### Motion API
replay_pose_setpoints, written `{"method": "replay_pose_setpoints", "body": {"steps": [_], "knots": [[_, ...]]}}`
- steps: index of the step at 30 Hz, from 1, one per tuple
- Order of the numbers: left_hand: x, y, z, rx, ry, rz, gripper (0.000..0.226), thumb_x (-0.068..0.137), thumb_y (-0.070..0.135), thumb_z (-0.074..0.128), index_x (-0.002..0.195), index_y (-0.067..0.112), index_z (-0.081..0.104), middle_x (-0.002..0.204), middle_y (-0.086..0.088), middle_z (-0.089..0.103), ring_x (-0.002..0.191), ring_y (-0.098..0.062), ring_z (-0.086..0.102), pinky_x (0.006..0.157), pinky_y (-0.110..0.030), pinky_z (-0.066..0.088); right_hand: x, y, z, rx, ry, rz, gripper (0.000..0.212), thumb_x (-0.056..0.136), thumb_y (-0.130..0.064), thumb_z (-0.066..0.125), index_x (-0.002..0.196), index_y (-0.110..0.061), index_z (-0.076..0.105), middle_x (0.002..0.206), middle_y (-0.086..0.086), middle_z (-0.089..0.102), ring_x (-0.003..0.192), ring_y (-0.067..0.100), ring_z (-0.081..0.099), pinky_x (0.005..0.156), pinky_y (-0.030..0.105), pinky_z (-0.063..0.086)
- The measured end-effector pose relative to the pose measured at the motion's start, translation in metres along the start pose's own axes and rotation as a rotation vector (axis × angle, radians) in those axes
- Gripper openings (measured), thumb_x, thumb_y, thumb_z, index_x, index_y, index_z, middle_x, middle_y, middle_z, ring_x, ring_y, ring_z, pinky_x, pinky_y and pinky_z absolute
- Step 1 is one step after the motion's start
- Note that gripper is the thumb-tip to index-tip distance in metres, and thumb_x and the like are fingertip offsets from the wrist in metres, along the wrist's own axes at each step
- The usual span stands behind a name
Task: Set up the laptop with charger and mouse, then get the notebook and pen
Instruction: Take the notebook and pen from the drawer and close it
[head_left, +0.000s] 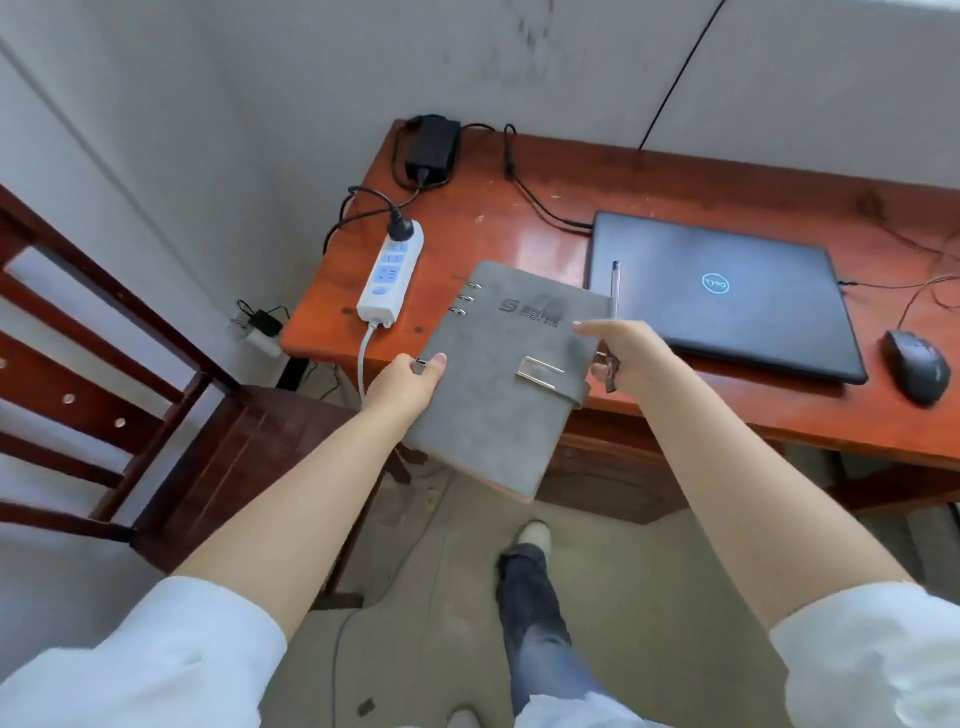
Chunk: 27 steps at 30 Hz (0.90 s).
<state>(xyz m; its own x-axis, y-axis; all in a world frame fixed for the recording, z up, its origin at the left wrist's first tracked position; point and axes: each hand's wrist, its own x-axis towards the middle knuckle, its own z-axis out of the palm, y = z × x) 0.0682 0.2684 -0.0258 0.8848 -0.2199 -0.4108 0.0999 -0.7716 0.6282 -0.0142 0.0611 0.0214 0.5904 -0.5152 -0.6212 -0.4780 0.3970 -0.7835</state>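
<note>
A grey ring-bound notebook (506, 374) with a metal clasp hangs in the air over the desk's front left edge. My left hand (408, 382) grips its left side. My right hand (626, 353) holds its right edge together with a clear pen (615, 288) that points up and away. The closed dark laptop (722, 296) lies on the red-brown desk (519, 228) with a charger cable plugged into its left side. The black charger brick (434, 143) sits at the far left corner. A black mouse (917, 371) rests right of the laptop, its thin cable leading off right.
A white power strip (389, 275) lies on the desk's left end with a black plug in it. A dark wooden chair (156, 405) stands to the left of the desk. White walls close the corner behind. My leg and shoe (530, 566) are on the grey floor below.
</note>
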Motion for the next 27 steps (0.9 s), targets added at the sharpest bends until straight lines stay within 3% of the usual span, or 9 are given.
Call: {"method": "replay_pose_setpoints", "body": {"steps": [4, 7, 9, 12, 16, 19, 21, 24, 27], "knots": [[0.054, 0.035, 0.012, 0.007, 0.044, -0.081, 0.05, 0.093, 0.042, 0.041, 0.123, 0.002, 0.043, 0.132, -0.02, 0.05, 0.122, -0.037, 0.045, 0.1, -0.039, 0.038, 0.077, -0.038, 0.02, -0.312, 0.058, -0.016, 0.021, 0.079, -0.015, 0.069, 0.089, -0.01, 0.052, 0.066, 0.004, 0.048, 0.053, 0.016, 0.048, 0.042, 0.017, 0.041], [0.1, 0.062, 0.021, 0.104, 0.087, -0.148, 0.05, 0.094, 0.039, 0.04, 0.125, 0.0, 0.04, 0.133, -0.023, 0.049, 0.123, -0.039, 0.044, 0.101, -0.04, 0.036, 0.136, -0.061, 0.033, -0.445, 0.035, 0.011, 0.037, 0.079, -0.022, 0.071, 0.063, -0.015, 0.037, 0.058, 0.0, 0.034, 0.045, 0.012, 0.032, 0.024, 0.005, 0.024], [0.129, 0.074, 0.026, 0.169, 0.09, -0.188, 0.05, 0.094, 0.039, 0.04, 0.124, -0.001, 0.041, 0.131, -0.024, 0.05, 0.122, -0.039, 0.045, 0.101, -0.04, 0.037, 0.171, -0.071, 0.04, -0.553, 0.042, 0.017, 0.041, 0.077, -0.028, 0.072, 0.062, -0.014, 0.036, 0.059, 0.001, 0.033, 0.045, 0.014, 0.032, 0.031, 0.017, 0.028], [0.162, 0.083, 0.035, 0.215, 0.063, -0.22, 0.05, 0.094, 0.039, 0.04, 0.123, -0.002, 0.041, 0.13, -0.025, 0.051, 0.121, -0.039, 0.045, 0.1, -0.04, 0.036, 0.212, -0.083, 0.052, -0.546, 0.08, 0.03, 0.036, 0.072, -0.027, 0.076, 0.089, -0.011, 0.048, 0.068, 0.002, 0.043, 0.061, 0.02, 0.046, 0.048, 0.026, 0.034], [0.181, 0.08, 0.04, 0.271, 0.072, -0.22, 0.048, 0.093, 0.04, 0.041, 0.119, -0.001, 0.044, 0.125, -0.024, 0.054, 0.117, -0.04, 0.047, 0.097, -0.044, 0.039, 0.241, -0.082, 0.064, -0.677, 0.058, 0.053, 0.028, 0.076, -0.025, 0.071, 0.078, -0.008, 0.05, 0.059, 0.001, 0.042, 0.05, 0.015, 0.042, 0.049, 0.029, 0.037], [0.183, 0.078, 0.035, 0.517, 0.121, -0.151, 0.049, 0.09, 0.045, 0.044, 0.112, 0.002, 0.052, 0.118, -0.02, 0.058, 0.112, -0.037, 0.05, 0.088, -0.044, 0.045, 0.247, -0.076, 0.065, -0.785, 0.105, 0.01, 0.035, 0.079, -0.025, 0.064, 0.104, -0.001, 0.057, 0.094, 0.012, 0.059, 0.081, 0.031, 0.06, 0.072, 0.036, 0.051], [0.183, 0.078, 0.032, 0.65, 0.144, -0.106, 0.049, 0.088, 0.048, 0.047, 0.11, 0.004, 0.054, 0.116, -0.018, 0.057, 0.11, -0.034, 0.051, 0.086, -0.043, 0.045, 0.239, -0.069, 0.061, -0.831, 0.168, -0.042, 0.039, 0.083, -0.016, 0.055, 0.115, 0.005, 0.048, 0.124, 0.023, 0.045, 0.108, 0.038, 0.051, 0.09, 0.04, 0.047], [0.186, 0.082, 0.035, 0.702, 0.167, 0.066, 0.042, 0.089, 0.038, 0.049, 0.113, 0.004, 0.05, 0.118, -0.017, 0.055, 0.111, -0.033, 0.049, 0.089, -0.042, 0.042, 0.219, -0.058, 0.057, -0.836, 0.199, -0.13, 0.028, 0.087, 0.0, 0.042, 0.114, 0.01, 0.041, 0.125, 0.029, 0.039, 0.111, 0.042, 0.044, 0.093, 0.042, 0.04], [0.195, 0.087, 0.052, 0.72, 0.059, 0.342, 0.049, 0.093, 0.031, 0.043, 0.133, 0.004, 0.035, 0.142, -0.019, 0.037, 0.133, -0.031, 0.031, 0.109, -0.04, 0.028, 0.196, -0.048, 0.055, -0.82, 0.195, -0.223, 0.035, 0.082, 0.008, 0.042, 0.117, 0.006, 0.04, 0.12, 0.028, 0.039, 0.106, 0.041, 0.044, 0.091, 0.042, 0.04]]}}
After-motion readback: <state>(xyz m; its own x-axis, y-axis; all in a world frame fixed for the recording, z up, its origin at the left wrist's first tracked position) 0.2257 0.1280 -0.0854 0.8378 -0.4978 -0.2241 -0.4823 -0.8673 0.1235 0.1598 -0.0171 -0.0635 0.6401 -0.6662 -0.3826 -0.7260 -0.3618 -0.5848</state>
